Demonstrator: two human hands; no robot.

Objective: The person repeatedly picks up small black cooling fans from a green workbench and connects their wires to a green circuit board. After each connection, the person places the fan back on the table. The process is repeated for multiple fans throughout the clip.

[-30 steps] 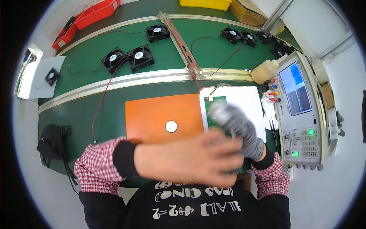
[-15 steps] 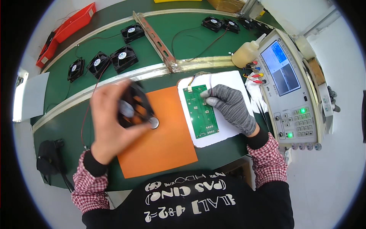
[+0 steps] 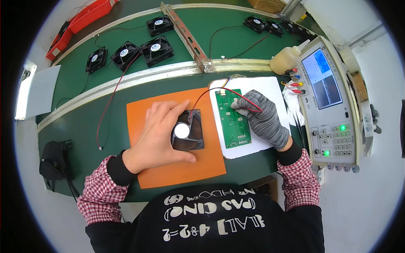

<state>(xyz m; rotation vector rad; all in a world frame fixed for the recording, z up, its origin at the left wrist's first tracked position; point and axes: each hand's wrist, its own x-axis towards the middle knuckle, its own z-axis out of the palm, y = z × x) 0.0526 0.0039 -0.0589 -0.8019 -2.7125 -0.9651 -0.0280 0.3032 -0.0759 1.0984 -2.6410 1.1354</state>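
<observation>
A square black cooling fan lies flat on the orange mat, its hub label facing up. My bare left hand grips it from the left, fingers along the far edge and thumb along the near one. From the fan a thin red cable arcs rightward to my gray-gloved right hand. That hand is closed in a pinch over the green circuit board, with the cable running into it; the cable's end is hidden. A white connector sits at the board's far end, with colored wires leading off it.
The board rests on a white pad. A bench tester with screen stands at right, beside a plastic squeeze bottle. Several fans lie beyond a metal rail; a slotted metal bar crosses there. Red bins are far left.
My left hand has brought the fan down and turned it flat onto the orange mat. My right hand stays pinched over the board, and the red cable now loops across it.
</observation>
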